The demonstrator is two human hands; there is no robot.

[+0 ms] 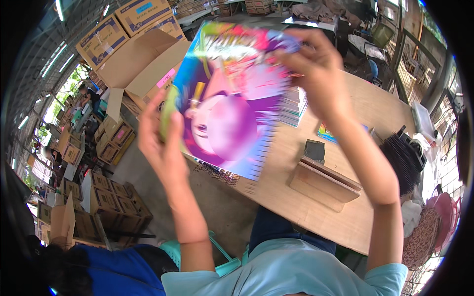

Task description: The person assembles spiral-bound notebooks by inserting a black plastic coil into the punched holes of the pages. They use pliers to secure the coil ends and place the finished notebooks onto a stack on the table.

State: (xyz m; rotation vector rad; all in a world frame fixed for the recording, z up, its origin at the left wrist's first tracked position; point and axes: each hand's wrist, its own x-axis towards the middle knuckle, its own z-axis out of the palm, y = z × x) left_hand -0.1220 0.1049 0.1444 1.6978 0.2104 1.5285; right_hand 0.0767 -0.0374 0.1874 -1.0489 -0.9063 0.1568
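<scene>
One notebook (229, 106), long axis slanting up-right, coil (271, 138) rightward; left hand (160, 144) and right hand (317, 66) grasp it.

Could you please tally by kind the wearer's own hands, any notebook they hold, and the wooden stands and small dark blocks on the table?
Left hand and right hand: 2
Held notebook: 1
Wooden stand: 1
Small dark block: 1
Total: 5

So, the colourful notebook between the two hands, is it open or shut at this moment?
The notebook looks shut: its picture cover faces the camera, spiral loops run along the right edge, and no inner pages show.
</scene>
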